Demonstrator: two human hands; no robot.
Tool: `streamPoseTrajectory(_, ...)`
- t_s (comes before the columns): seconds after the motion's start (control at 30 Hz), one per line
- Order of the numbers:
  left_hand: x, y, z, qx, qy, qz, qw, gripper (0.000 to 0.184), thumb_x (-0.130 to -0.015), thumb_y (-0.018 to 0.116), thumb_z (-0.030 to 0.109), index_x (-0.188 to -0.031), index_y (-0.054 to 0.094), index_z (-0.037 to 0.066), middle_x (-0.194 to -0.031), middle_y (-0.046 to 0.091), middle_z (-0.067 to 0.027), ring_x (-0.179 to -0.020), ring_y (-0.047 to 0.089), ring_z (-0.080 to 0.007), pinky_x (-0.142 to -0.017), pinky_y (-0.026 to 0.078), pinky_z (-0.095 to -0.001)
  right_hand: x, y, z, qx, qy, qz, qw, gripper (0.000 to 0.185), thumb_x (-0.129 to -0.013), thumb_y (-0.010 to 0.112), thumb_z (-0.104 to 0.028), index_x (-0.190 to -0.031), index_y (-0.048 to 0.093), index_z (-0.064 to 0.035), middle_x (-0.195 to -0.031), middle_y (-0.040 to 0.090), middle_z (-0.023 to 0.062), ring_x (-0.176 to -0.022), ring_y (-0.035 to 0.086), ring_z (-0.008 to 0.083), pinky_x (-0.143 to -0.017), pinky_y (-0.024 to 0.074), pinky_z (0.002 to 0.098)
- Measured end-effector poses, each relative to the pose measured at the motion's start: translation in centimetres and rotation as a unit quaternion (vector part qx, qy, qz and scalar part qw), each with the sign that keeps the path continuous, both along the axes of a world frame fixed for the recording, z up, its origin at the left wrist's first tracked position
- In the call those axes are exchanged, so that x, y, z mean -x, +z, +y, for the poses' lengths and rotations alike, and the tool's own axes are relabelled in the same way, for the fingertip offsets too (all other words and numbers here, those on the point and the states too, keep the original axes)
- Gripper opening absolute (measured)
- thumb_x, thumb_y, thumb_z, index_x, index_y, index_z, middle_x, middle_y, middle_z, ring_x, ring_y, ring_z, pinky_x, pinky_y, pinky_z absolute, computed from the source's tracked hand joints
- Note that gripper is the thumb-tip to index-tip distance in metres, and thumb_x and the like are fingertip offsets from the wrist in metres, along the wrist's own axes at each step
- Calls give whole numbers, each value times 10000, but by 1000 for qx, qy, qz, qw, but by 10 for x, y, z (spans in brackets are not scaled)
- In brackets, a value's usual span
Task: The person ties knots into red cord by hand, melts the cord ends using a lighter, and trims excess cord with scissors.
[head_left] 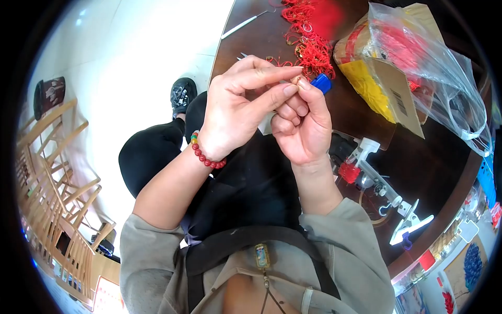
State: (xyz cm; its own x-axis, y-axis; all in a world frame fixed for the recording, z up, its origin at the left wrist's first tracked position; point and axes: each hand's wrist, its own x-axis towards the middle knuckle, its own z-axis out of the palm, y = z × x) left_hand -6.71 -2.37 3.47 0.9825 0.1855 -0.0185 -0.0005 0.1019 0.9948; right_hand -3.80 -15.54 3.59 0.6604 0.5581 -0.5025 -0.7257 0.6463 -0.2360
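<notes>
Both hands are raised over my lap near the table's edge, fingertips meeting. My left hand (235, 104), with a red beaded bracelet (206, 159) at its wrist, pinches with thumb and index finger. My right hand (304, 118) is closed too, its thumb and curled index finger against the left fingertips. Between them is a tiny gold-coloured item (297, 80), too small to make out. A blue object (321, 83) shows just behind the right fingertips. Beyond the hands lies a tangled pile of red cords (312, 52).
The dark table (418, 167) holds a white-handled hook tool (239, 26), an open cardboard box (400, 89) with a clear plastic bag (423, 57), and a metal clamp stand (384, 188) with a red spool (349, 172). Wooden chairs (63, 199) stand at the left.
</notes>
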Motion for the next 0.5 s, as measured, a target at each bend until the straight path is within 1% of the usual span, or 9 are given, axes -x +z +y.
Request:
streamPoseTrajectory(0.03,1,-2,1,-15,-4,-18,1000,257,-831,645,-31,-1081,682,17,-935,612,-65,-835,602,-120,-717,484,-214,1,2,0,-15,11,10,1000,59,-918,557,-181,-928,549,-124,-575,281,-91,-491,271,18,-411,235,169)
streamPoseTrajectory(0.07,1,-3,3,-29,-8,-35,999,253,-846,614,-67,-1088,668,-14,-958,606,-75,-869,601,-128,-727,479,-210,1,3,1,-20,9,17,1000,63,-919,559,-182,-935,552,-122,-579,288,-91,-492,273,18,-412,236,168)
streamPoseTrajectory(0.13,1,-1,4,-73,-11,-72,995,238,-852,604,-69,-1075,670,-20,-963,612,-84,-877,605,-137,-734,485,-219,1,2,2,-31,5,33,999,71,-922,561,-184,-948,559,-118,-589,300,-90,-493,278,18,-416,239,165)
streamPoseTrajectory(0.17,1,0,4,-94,-14,-90,991,231,-855,599,-71,-1069,670,-23,-966,615,-88,-881,607,-142,-738,487,-223,2,3,3,-7,0,15,1000,83,-924,564,-187,-963,563,-113,-593,306,-89,-494,281,17,-417,239,166)
streamPoseTrajectory(0.23,2,-2,1,-76,10,-83,994,224,-857,595,-72,-1063,671,-24,-967,619,-91,-877,605,-140,-742,487,-227,4,5,5,42,-7,-19,999,110,-930,568,-193,-994,572,-104,-601,318,-86,-496,287,15,-419,238,167)
streamPoseTrajectory(0.33,2,-1,-2,-50,29,-67,996,202,-861,603,-56,-1049,670,-27,-965,627,-92,-873,601,-135,-746,481,-226,11,8,13,114,-49,-70,990,152,-935,576,-202,-1034,578,-87,-603,334,-82,-499,301,15,-422,244,175)
streamPoseTrajectory(0.37,2,0,-2,-52,33,-65,996,192,-861,607,-50,-1041,670,-29,-963,628,-91,-871,600,-133,-745,480,-225,15,9,14,139,-67,-91,984,200,-930,589,-187,-1080,574,-57,-619,384,-80,-508,331,12,-432,249,179)
streamPoseTrajectory(0.47,1,-2,4,-78,50,-76,993,151,-874,617,-11,-1015,667,-28,-943,639,-77,-866,597,-119,-748,479,-227,21,15,17,242,-33,-174,954,198,-956,533,-188,-1104,558,-59,-628,361,-70,-544,328,15,-460,243,175)
streamPoseTrajectory(0.5,0,-3,5,-90,57,-85,991,138,-880,619,6,-1007,666,-26,-935,645,-71,-864,595,-112,-750,479,-227,22,12,13,237,-22,-210,948,280,-958,533,-198,-1185,545,-35,-666,409,-62,-557,346,17,-476,252,164)
